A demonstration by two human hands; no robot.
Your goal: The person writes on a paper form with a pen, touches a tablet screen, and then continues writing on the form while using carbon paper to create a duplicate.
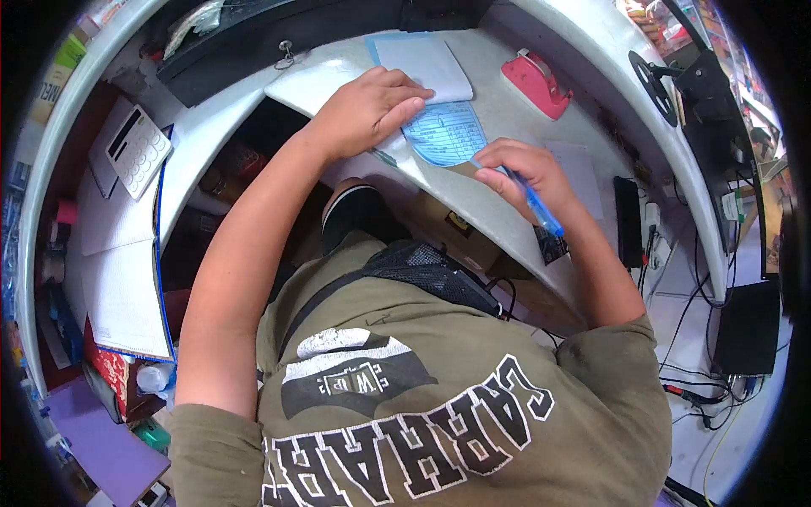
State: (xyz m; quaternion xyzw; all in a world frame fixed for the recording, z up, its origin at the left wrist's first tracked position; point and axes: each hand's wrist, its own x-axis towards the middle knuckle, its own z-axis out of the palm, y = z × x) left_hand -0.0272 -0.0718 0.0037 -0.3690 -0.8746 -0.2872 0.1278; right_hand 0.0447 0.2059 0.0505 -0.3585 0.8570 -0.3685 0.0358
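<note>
A receipt pad lies on the counter, with a white sheet [435, 68] turned back and a blue printed slip [443, 133] below it, covered in handwriting. My left hand [372, 108] rests on the pad's left side, fingers curled and thumb pressed at the fold between the sheet and the slip. At the slip's lower right corner, my right hand [525, 173] pinches the paper edge. A blue pen [541, 208] is tucked in that same hand, its end pointing back toward me.
A red hole punch [538, 83] stands right of the pad. To the left are a white calculator [138, 152] and an open ruled notebook [127, 287]. A black monitor stand [705, 93] and loose cables [701, 296] occupy the right side. A key [285, 52] sits in the dark drawer front.
</note>
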